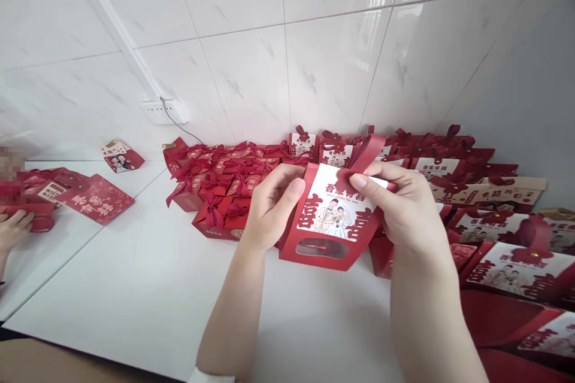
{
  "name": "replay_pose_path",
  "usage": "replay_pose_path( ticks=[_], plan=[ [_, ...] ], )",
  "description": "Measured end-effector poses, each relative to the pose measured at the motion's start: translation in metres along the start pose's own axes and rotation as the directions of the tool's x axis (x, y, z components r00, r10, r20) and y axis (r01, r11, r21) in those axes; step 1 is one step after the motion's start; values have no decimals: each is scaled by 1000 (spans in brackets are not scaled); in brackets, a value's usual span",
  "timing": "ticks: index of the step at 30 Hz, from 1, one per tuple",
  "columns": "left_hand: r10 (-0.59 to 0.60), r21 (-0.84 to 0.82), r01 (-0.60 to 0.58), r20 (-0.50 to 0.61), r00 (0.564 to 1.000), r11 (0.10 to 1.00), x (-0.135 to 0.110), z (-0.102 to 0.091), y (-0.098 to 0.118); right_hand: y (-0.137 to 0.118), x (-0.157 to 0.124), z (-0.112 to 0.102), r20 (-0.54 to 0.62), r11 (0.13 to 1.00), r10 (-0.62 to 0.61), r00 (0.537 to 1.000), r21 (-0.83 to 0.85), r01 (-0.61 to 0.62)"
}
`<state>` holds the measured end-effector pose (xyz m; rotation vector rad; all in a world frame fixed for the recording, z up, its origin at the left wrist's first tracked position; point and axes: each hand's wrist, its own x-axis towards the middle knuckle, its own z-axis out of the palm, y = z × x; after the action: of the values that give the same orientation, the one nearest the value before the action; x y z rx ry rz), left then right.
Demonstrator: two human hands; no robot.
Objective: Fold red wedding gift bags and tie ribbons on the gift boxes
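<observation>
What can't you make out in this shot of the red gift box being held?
Head view:
gift box top fold: covered by left hand and right hand.
Inside its window: too dark.
Another person's hand, left edge: cut off, blurred above.
Print on rear boxes: too small.

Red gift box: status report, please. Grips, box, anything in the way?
Left grip shut on red gift box, upper left corner. Right grip pinching its ribbon on top. Other boxes crowd behind and right; another person's hand far left, apart.
</observation>
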<state>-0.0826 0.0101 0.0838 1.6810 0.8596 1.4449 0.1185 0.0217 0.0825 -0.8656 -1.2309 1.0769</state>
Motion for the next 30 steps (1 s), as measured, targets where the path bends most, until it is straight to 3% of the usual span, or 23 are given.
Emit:
replay_pose_path(
  ticks=[7, 10, 13, 16, 24, 30],
  plan=[
    [100, 268, -46, -194, 976, 962, -2, 6, 2, 1, -1, 5, 66, 989, -63, 996, -128, 71],
    [133, 338, -50, -227, 965, 940, -3, 6, 1, -1, -4, 10, 76, 964, -170, 983, -194, 182],
    [156, 351, -67, -231, 960, 934, -3, 4, 0, -3, -7, 12, 129, 861, -336, 933, -360, 360],
    [210, 399, -114, -207, 955, 910, -4, 4, 0, -4, -8, 12, 258, 749, -387, 885, -473, 465],
    [253, 397, -150, -222, 941, 905, -7, 6, 1, -5, -11, 16, 329, 703, -398, 856, -491, 515],
    [353, 496, -191, -257, 900, 847, -8, 10, 2, -5, -12, 17, 338, 734, -390, 856, -448, 511]
  ],
)
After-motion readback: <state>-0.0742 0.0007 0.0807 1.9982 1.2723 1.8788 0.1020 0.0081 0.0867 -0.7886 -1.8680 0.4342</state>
